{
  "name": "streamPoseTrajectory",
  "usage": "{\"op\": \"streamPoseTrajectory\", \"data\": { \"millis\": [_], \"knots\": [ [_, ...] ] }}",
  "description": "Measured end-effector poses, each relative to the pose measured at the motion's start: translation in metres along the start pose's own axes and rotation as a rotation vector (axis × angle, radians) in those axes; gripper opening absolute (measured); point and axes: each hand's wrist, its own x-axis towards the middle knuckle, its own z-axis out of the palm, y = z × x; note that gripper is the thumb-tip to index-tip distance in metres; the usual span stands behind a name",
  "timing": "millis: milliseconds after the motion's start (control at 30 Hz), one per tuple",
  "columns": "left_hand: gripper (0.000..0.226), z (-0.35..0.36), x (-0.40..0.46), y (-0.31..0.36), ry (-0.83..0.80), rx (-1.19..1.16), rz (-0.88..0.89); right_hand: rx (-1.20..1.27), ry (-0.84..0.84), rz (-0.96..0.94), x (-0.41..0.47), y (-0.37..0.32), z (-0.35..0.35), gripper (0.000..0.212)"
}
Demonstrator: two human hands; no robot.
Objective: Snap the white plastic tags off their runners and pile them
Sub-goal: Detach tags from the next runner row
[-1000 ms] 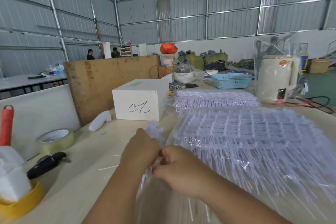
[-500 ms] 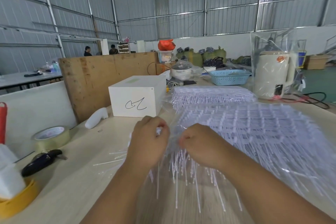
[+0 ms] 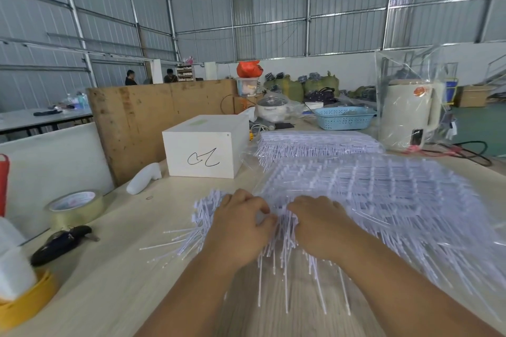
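Both hands lay knuckles-up at about 6 o'clock on the wooden table (image 3: 109,276): the left hand (image 3: 241,224) had its fingers curled onto a fanned bundle of white plastic tags (image 3: 200,227), and the right hand (image 3: 320,224) curled onto the near edge of the large tag sheet (image 3: 383,200) wrapped in clear film. The fingertips were hidden under the hands, so the exact pinch could not be made out. The tags' long axes ran roughly 12 to 6 o'clock, thin tails toward the person, with a second stack (image 3: 317,143) at 1 o'clock.
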Motion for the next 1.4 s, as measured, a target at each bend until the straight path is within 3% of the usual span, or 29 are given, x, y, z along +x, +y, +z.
{"op": "streamPoseTrajectory", "data": {
  "millis": [167, 300, 400, 567, 867, 1067, 1267, 1400],
  "knots": [
    [0.022, -0.001, 0.001, 0.001, -0.016, 0.029, -0.022, 0.035, 0.103, -0.005, 0.009, 0.006, 0.015, 0.048],
    [0.031, -0.002, 0.002, 0.003, -0.037, 0.034, 0.006, 0.036, 0.245, 0.021, 0.013, 0.006, 0.024, 0.033],
    [0.040, 0.001, 0.000, 0.002, -0.156, 0.047, 0.005, 0.102, 0.340, 0.003, 0.015, 0.007, 0.023, 0.026],
    [0.045, 0.003, -0.002, 0.004, -0.308, 0.057, 0.002, 0.174, 0.358, -0.059, 0.013, 0.010, 0.020, 0.026],
    [0.046, 0.003, 0.000, 0.007, -0.355, 0.032, -0.054, 0.202, 0.398, -0.227, -0.001, 0.010, 0.013, 0.023],
    [0.042, 0.005, 0.000, 0.005, -0.383, -0.052, -0.172, 0.458, 0.402, -0.256, -0.024, 0.019, 0.000, 0.018],
    [0.041, 0.005, -0.005, 0.012, -0.375, -0.147, -0.291, 0.609, 0.244, -0.229, -0.050, 0.033, 0.000, 0.015],
    [0.049, 0.013, -0.005, 0.012, -0.421, -0.024, -0.239, 0.690, 0.267, -0.244, -0.059, 0.038, 0.002, 0.015]
  ]
}}
